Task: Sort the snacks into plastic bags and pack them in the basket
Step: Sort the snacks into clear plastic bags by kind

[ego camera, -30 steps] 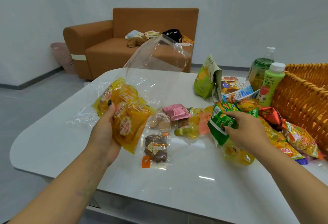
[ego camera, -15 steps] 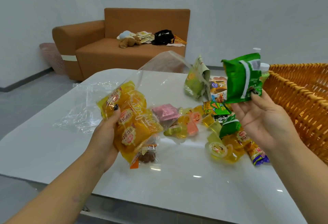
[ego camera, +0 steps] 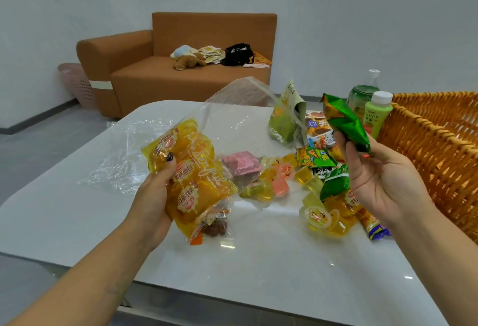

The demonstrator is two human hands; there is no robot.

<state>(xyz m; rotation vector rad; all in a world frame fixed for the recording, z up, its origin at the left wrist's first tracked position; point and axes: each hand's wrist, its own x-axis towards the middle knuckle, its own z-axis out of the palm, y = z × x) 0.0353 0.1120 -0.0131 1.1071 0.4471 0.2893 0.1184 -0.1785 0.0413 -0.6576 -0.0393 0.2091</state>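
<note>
My left hand (ego camera: 155, 196) grips a clear plastic bag (ego camera: 227, 108) with several yellow bread packs (ego camera: 191, 173) inside, held above the white table (ego camera: 258, 261). My right hand (ego camera: 382, 181) is raised, palm toward me, pinching a green snack packet (ego camera: 344, 121) between thumb and fingers. Below it on the table lies a heap of snacks: a pink packet (ego camera: 241, 164), jelly cups (ego camera: 318, 217), a green carrot-print packet (ego camera: 313, 157). The wicker basket (ego camera: 434, 150) stands at the right edge.
Two green bottles (ego camera: 377, 113) and a standing green pouch (ego camera: 284, 118) sit behind the heap. Another empty clear bag (ego camera: 121, 160) lies at the table's left. A brown sofa (ego camera: 181, 67) and pink bin (ego camera: 75, 82) stand behind the table.
My right hand picked the green packet out of the heap, lifted it and turned it. The clear bag in my left hand has sagged lower toward the table.
</note>
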